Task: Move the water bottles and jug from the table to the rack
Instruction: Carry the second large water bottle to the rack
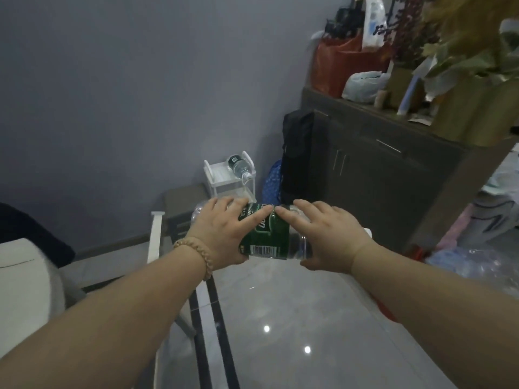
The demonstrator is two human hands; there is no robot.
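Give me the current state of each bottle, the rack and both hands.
Green-labelled water bottle: on its side, held in both hands.
Bottle on rack: lying on the top shelf.
White rack: top shelf holds one bottle.
Left hand: gripping the held bottle.
Right hand: gripping it too.

Dim bluish indoor light, glare spots on glossy floor (pixel 280 318), blurred, warped edges

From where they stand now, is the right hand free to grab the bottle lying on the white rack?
Probably not: the right hand and left hand both grip a green-labelled bottle, and the rack sits well beyond them.
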